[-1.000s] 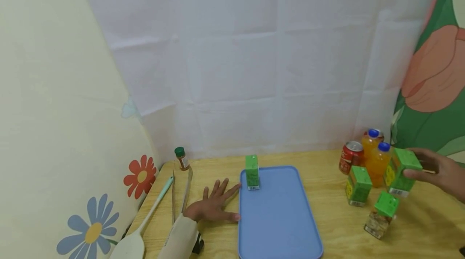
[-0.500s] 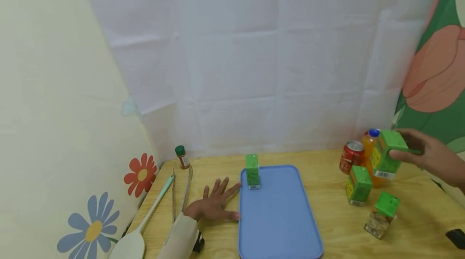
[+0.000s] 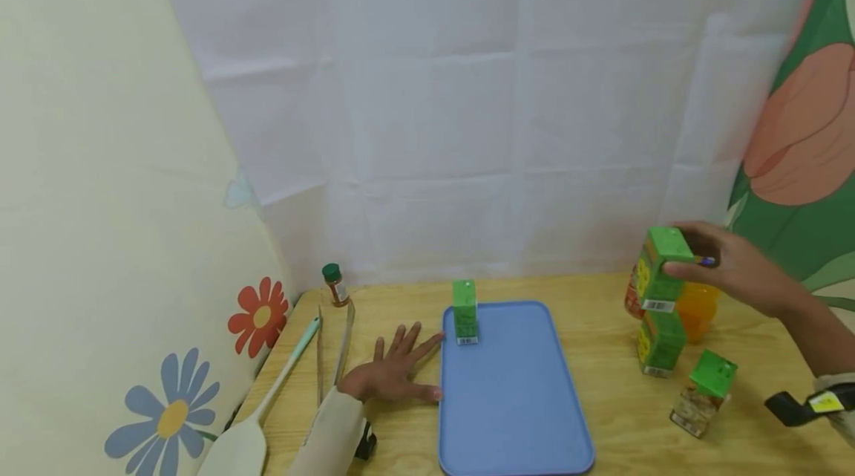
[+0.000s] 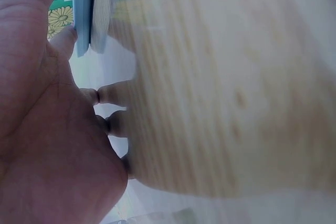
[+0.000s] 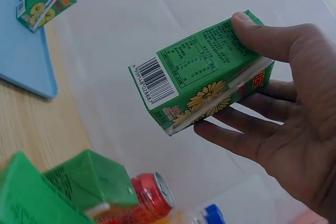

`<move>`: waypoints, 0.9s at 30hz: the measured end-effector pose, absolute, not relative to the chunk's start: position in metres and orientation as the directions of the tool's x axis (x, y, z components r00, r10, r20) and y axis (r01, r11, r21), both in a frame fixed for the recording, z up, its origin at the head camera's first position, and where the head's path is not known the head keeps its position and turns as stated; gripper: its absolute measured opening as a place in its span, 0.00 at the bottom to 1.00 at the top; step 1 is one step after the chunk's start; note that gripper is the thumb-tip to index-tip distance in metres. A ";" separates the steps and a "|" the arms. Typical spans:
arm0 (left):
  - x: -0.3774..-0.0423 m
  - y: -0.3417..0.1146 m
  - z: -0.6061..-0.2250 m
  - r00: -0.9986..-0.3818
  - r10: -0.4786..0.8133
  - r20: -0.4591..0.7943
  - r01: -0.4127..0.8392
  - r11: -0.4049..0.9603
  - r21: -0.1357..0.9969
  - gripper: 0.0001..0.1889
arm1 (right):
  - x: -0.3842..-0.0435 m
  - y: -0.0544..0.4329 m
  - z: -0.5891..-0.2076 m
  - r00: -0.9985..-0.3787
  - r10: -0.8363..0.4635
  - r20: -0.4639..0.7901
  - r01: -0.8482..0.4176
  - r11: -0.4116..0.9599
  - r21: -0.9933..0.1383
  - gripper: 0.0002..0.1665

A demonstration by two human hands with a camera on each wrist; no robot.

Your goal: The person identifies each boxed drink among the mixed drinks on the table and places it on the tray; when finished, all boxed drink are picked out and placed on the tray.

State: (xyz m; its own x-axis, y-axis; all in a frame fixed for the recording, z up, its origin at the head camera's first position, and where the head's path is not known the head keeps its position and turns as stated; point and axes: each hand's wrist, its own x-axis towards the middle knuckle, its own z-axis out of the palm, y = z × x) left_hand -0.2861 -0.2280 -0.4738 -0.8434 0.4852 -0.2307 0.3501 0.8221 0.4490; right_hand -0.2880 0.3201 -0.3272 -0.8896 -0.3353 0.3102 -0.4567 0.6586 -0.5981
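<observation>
My right hand (image 3: pixel 718 261) holds a green drink carton (image 5: pixel 199 69) in the air, thumb on one side and fingers on the other. In the head view this carton overlaps the top of another green carton (image 3: pixel 660 346) standing on the table. My left hand (image 3: pixel 394 374) lies with fingers spread at the left edge of a blue tray (image 3: pixel 514 402), its fingertips right at the rim. One green carton (image 3: pixel 465 313) stands upright in the tray's far left corner. In the left wrist view, the palm (image 4: pixel 58 129) faces the camera.
Behind the held carton are a red soda can (image 5: pixel 152 198) and orange drink bottles (image 3: pixel 697 311), partly hidden. A green-topped box (image 3: pixel 704 393) stands nearer. On the left lie a spatula (image 3: pixel 240 446), tongs (image 3: pixel 344 342) and a green-capped spice jar (image 3: pixel 335 285).
My right hand has carried the carton leftward and up, from beside the orange bottles to above the standing carton. The left hand has stayed at the tray edge.
</observation>
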 end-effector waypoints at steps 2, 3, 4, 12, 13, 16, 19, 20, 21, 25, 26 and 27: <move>-0.285 -0.228 -0.474 -0.843 0.486 -0.229 0.352 0.822 0.448 0.53 | -0.291 0.313 -0.328 -0.876 -0.360 0.321 -0.482 0.627 -0.611 0.37; -0.285 -0.228 -0.474 -0.843 0.487 -0.229 0.353 0.821 0.448 0.53 | -0.293 0.310 -0.329 -0.872 -0.368 0.323 -0.489 0.614 -0.619 0.36; -0.285 -0.228 -0.474 -0.842 0.488 -0.230 0.353 0.821 0.450 0.53 | -0.294 0.306 -0.330 -0.871 -0.369 0.324 -0.490 0.602 -0.630 0.35; -0.286 -0.227 -0.474 -0.845 0.486 -0.223 0.364 0.828 0.426 0.53 | -0.306 0.273 -0.338 -0.863 -0.405 0.302 -0.486 0.505 -0.713 0.35; -0.286 -0.227 -0.474 -0.846 0.485 -0.222 0.365 0.830 0.423 0.53 | -0.308 0.269 -0.339 -0.860 -0.415 0.298 -0.488 0.494 -0.720 0.35; -0.287 -0.227 -0.472 -0.846 0.485 -0.222 0.368 0.832 0.415 0.53 | -0.314 0.258 -0.343 -0.857 -0.421 0.298 -0.485 0.461 -0.743 0.36; -0.286 -0.226 -0.471 -0.843 0.488 -0.228 0.363 0.827 0.430 0.53 | -0.318 0.247 -0.349 -0.856 -0.424 0.298 -0.483 0.446 -0.754 0.37; -0.286 -0.226 -0.470 -0.842 0.489 -0.229 0.361 0.825 0.434 0.53 | -0.319 0.244 -0.351 -0.857 -0.421 0.296 -0.479 0.445 -0.757 0.37; -0.286 -0.227 -0.471 -0.841 0.490 -0.230 0.360 0.824 0.438 0.53 | -0.320 0.240 -0.353 -0.861 -0.416 0.292 -0.473 0.447 -0.759 0.37; -0.287 -0.228 -0.474 -0.841 0.489 -0.231 0.358 0.823 0.441 0.53 | -0.324 0.225 -0.360 -0.867 -0.411 0.283 -0.461 0.442 -0.770 0.38; -0.287 -0.229 -0.474 -0.841 0.488 -0.232 0.358 0.825 0.438 0.53 | -0.326 0.221 -0.361 -0.865 -0.412 0.287 -0.465 0.440 -0.768 0.38; -0.288 -0.229 -0.474 -0.842 0.488 -0.230 0.358 0.825 0.438 0.53 | -0.328 0.218 -0.363 -0.862 -0.414 0.293 -0.469 0.433 -0.770 0.38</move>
State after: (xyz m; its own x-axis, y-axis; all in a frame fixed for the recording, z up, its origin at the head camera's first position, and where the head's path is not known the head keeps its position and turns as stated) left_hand -0.2877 -0.2292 -0.4741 -0.8422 0.4876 -0.2302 0.3576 0.8246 0.4383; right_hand -0.3276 0.2177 -0.3626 -0.8619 -0.4141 0.2926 -0.4692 0.4327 -0.7698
